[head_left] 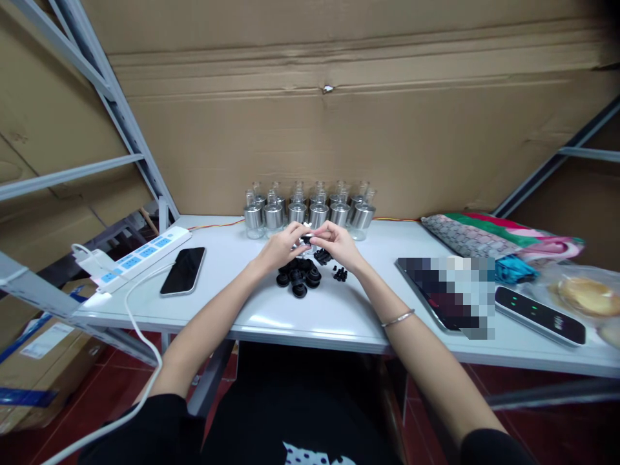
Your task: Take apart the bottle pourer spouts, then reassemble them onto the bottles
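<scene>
Both hands are meeting above the middle of the white bench [339, 316]. The left hand [281, 247] and the right hand [339, 245] are together pinching a small black plastic part [306, 239] between their fingers, which are closing tightly on it; its exact shape is too small to tell. It is hovering just above a heap of round black plastic caps [298, 278] lying on the bench, with a scatter of smaller black pieces [340, 274] just beside the heap on the right. Behind the hands, two rows of small shiny metal cylinders with clear tops [310, 210] are standing upright near the brown cardboard wall [339, 129]. A dark smartphone [183, 270] is lying flat to the left, near a white power strip with blue sockets [140, 253]. A thin silver bracelet [397, 318] is circling the right wrist.
</scene>
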`<move>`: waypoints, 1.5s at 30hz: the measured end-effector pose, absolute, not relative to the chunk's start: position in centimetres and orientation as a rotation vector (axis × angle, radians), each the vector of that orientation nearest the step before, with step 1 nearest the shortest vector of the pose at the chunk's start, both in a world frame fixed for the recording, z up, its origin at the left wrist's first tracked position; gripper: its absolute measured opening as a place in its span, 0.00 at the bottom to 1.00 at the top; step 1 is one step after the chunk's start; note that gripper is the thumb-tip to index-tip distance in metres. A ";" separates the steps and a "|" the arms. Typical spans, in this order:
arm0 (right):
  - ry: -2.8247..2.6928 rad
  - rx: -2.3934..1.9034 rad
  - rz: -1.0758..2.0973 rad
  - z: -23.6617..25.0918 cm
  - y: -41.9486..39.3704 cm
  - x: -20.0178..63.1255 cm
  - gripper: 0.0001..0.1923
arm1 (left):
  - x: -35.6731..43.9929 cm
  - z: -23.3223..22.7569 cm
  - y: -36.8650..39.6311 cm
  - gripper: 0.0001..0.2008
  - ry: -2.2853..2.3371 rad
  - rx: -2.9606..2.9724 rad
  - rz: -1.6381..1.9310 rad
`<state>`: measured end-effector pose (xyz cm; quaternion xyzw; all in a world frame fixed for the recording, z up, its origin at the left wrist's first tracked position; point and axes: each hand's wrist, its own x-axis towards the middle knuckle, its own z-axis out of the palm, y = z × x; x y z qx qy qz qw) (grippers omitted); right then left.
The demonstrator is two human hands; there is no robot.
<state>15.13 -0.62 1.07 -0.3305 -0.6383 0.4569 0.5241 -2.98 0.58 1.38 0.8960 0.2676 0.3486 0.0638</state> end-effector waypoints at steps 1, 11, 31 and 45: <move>-1.549 -0.798 1.083 1.2 -0.6 15.3 0.16 | -3.0 1.4 0.5 0.14 0.819 2.709 1.050; -1.987 -1.554 0.216 0.1 1.6 18.4 0.04 | -3.0 1.4 0.6 0.15 0.906 2.813 0.975; -1.554 -1.054 1.193 1.4 0.4 17.6 0.08 | -2.4 0.4 1.1 0.12 0.661 2.542 1.119; -1.230 -0.873 1.689 2.2 -1.0 16.1 0.07 | -2.1 0.7 0.3 0.16 0.790 2.619 1.103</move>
